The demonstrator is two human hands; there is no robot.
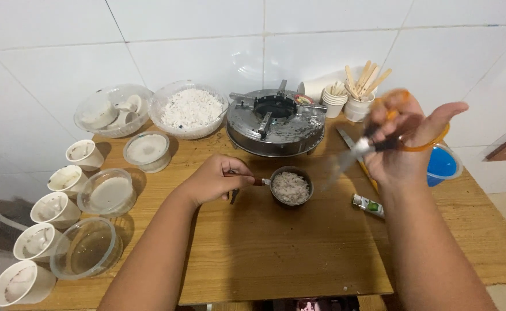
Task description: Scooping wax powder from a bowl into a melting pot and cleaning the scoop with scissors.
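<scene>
The left hand (215,179) is closed around the handle of a small dark pan (291,186) full of white shreds, which sits in the middle of the wooden bench (276,253). The right hand (405,144) is up in the air, fingers wrapped around orange scissors (379,141). A round metal stove (276,122) stands behind the pan.

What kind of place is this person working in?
Probably a small home kitchen or food-preparation corner. A gas stove stands on a wooden table against a white tiled wall, with a bowl of white shreds and paper cups alongside.
</scene>
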